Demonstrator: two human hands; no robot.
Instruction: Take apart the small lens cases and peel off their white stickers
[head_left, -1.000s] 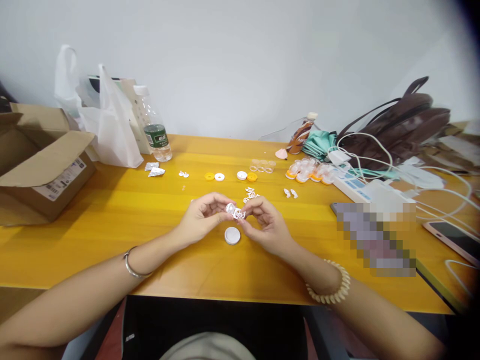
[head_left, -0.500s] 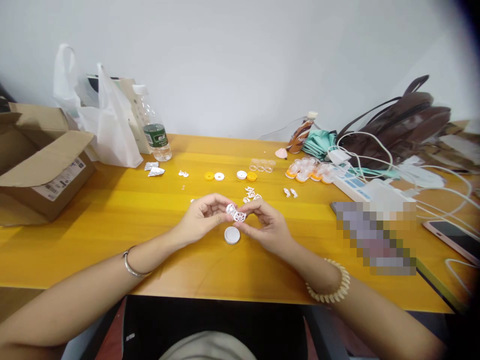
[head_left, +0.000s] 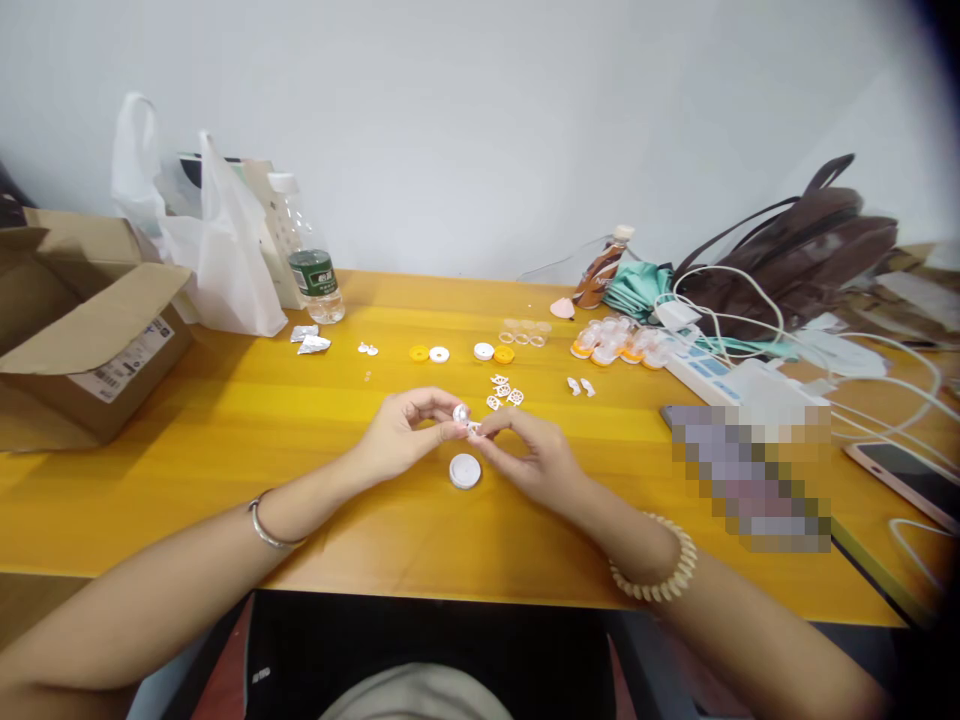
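Spoked piece [head_left: 473,428] tilted, pinched by right grip [head_left: 534,450], beside rounded part [head_left: 460,413] left grip [head_left: 397,434] pinches.

head view | from wearer's head | faces forward, down | tabletop [head_left: 165,490] near, wall [head_left: 480,130] beyond

From my remote post, I see the left hand [head_left: 401,430] pinching a small white part [head_left: 460,413] over the desk [head_left: 375,550], the right hand [head_left: 536,450] gripping another white piece [head_left: 474,428] right beside it. A pale disc [head_left: 465,471] lies nearer the front edge, a cardboard box [head_left: 139,365] toward the left edge.
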